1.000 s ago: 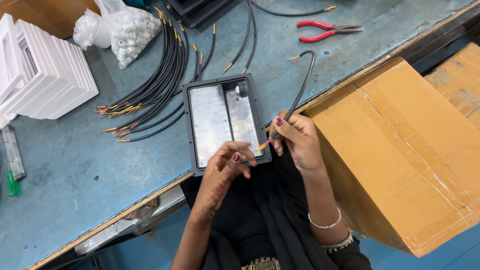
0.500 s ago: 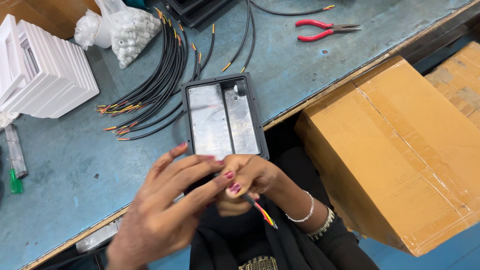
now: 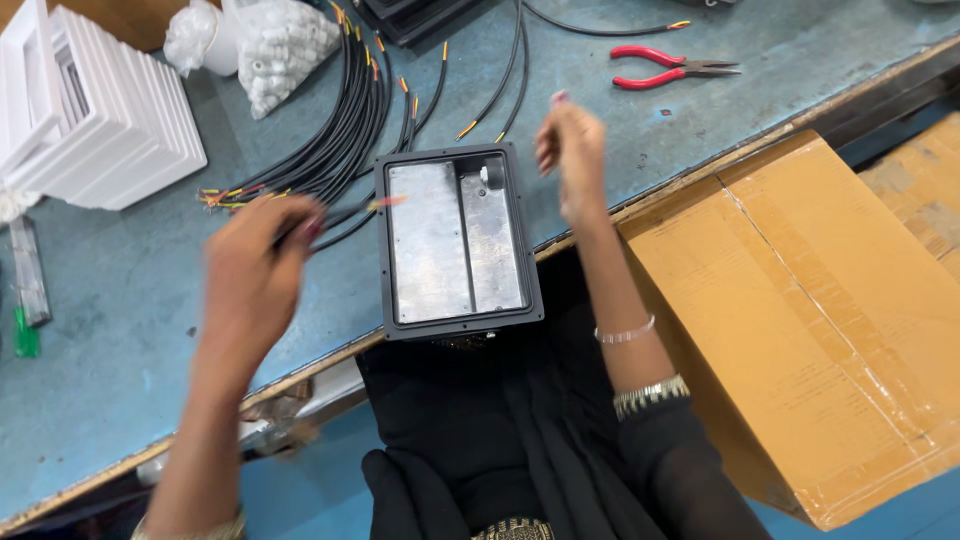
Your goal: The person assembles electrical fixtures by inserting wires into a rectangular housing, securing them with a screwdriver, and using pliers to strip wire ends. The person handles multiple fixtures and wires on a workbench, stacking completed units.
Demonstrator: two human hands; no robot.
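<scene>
On the desk [image 3: 110,330], a black tray [image 3: 457,240] lies at the near edge. Just left of the tray, the left hand [image 3: 255,275] pinches a black cable [image 3: 345,228]; the right hand [image 3: 572,150] hovers over the tray's right, fingers loosely together, empty.

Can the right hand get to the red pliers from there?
Probably yes. The right hand is raised over the blue table, and the red pliers lie in the open just past it. Only bare tabletop shows between them, with the black cables off to the other side.
</scene>
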